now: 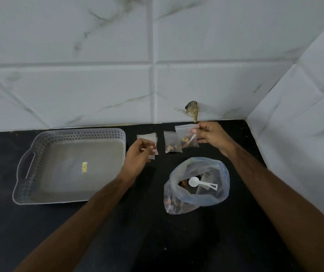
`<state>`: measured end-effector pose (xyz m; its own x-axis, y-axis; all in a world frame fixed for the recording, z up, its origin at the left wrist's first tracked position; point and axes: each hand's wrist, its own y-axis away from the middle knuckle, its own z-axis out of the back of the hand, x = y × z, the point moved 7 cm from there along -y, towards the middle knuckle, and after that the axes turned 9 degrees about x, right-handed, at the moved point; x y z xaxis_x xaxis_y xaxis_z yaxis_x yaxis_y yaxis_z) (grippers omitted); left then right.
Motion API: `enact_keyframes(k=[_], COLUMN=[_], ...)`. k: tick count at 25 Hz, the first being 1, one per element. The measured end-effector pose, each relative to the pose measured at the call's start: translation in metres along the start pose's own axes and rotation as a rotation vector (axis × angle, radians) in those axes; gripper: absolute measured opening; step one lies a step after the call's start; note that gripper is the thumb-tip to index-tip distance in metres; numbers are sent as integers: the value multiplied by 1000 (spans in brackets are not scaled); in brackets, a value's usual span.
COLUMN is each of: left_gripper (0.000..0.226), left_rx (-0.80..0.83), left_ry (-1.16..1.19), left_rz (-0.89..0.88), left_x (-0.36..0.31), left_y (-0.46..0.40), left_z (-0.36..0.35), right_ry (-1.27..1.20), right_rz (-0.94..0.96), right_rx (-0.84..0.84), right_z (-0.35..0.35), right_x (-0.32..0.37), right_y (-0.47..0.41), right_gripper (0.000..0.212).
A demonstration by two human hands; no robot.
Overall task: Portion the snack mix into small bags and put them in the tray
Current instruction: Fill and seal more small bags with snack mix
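A person's right hand point(212, 136) pinches a small filled bag point(187, 137) by its edge, with a second filled bag point(172, 143) lying just left of it. The left hand point(137, 156) curls its fingers around empty small bags point(150, 141). The grey tray point(72, 134) sits left of that hand; the large snack-mix bag point(196, 187), scoop point(200, 183) inside, lies between the forearms.

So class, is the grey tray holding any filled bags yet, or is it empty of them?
No bags in it. The tray shows a bare floor with just a small yellow sticker; one filled bag lies on the counter and the right hand holds another.
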<state>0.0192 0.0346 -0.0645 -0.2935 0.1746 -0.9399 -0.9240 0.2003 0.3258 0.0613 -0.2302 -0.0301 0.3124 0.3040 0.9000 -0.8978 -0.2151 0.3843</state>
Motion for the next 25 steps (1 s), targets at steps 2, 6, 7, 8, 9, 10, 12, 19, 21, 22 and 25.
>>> enact_keyframes(k=[2, 6, 7, 8, 9, 10, 12, 19, 21, 22, 25], left_gripper=[13, 12, 15, 19, 23, 29, 40, 70, 65, 60, 46], left_rx=[20, 52, 46, 39, 41, 49, 61, 82, 100, 102, 126], left_ry=[-99, -425, -525, -621, -714, -810, -1004, -1404, -1462, -1498, -1657], left_rz=[31, -51, -87, -115, -129, -128, -105, 0, -4, -15, -37], left_x=[14, 17, 15, 14, 13, 13, 11, 16, 18, 18, 17], left_y=[-1, -17, -22, -28, -34, -39, -50, -64, -62, -61, -61], left_z=[1, 1, 1, 0, -1, -2, -5, 3, 5, 5, -1], right_ry=[20, -37, -63, -76, -69, -53, -10, 542, 536, 490, 409], right_rz=[-38, -201, -239, -268, -286, -295, -289, -267, -160, -111, -22], right_rx=[-23, -5, 1, 9, 10, 2, -43, -184, -184, -152, -13], right_z=[7, 12, 12, 12, 12, 13, 18, 30, 16, 5, -32], right_x=[-15, -56, -65, -71, -76, -79, -80, -53, -34, -25, -3], right_y=[-12, -39, -44, -49, -53, -58, -64, -39, -23, -14, 4], right_gripper=[19, 25, 25, 24, 23, 22, 23, 29, 18, 15, 11])
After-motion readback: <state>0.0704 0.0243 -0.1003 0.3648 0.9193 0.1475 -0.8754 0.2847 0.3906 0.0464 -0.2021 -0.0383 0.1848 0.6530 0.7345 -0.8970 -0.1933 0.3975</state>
